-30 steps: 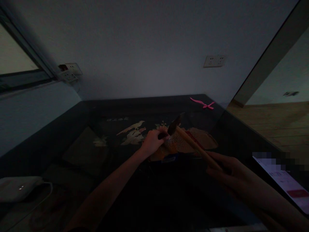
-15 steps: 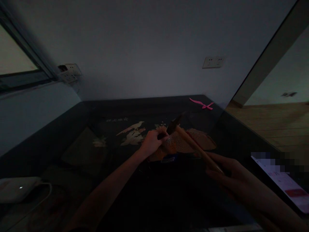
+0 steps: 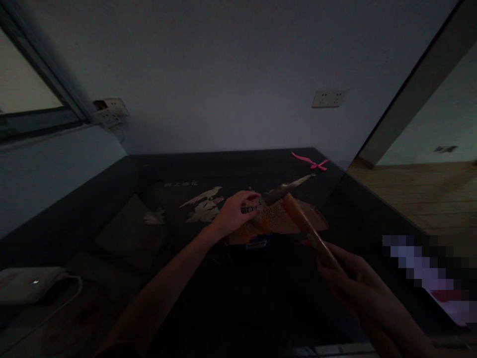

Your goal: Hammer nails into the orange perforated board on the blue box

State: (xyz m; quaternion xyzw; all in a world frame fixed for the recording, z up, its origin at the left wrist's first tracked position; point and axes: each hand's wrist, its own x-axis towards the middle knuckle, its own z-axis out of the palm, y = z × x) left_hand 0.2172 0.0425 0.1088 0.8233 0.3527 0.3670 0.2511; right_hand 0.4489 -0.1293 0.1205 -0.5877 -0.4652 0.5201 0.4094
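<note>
Head view: a hammer (image 3: 294,209) is gripped by the right hand (image 3: 350,278), its head beside the left hand (image 3: 234,214), which is pinched on something small and dark; driving looks unfinished.

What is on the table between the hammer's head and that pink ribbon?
Nothing: in the head view, only bare dark table shows between the hammer head and the pink ribbon. The right hand grips the handle.

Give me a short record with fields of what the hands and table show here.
Light: very dim
Right hand: shut on the wooden handle of a hammer
Left hand: fingers at a small dark thing by the hammer head; what it is cannot be told
Under the hammer: orange patterned piece
Table: dark, pink ribbon at far edge
Left edge: white device
</note>
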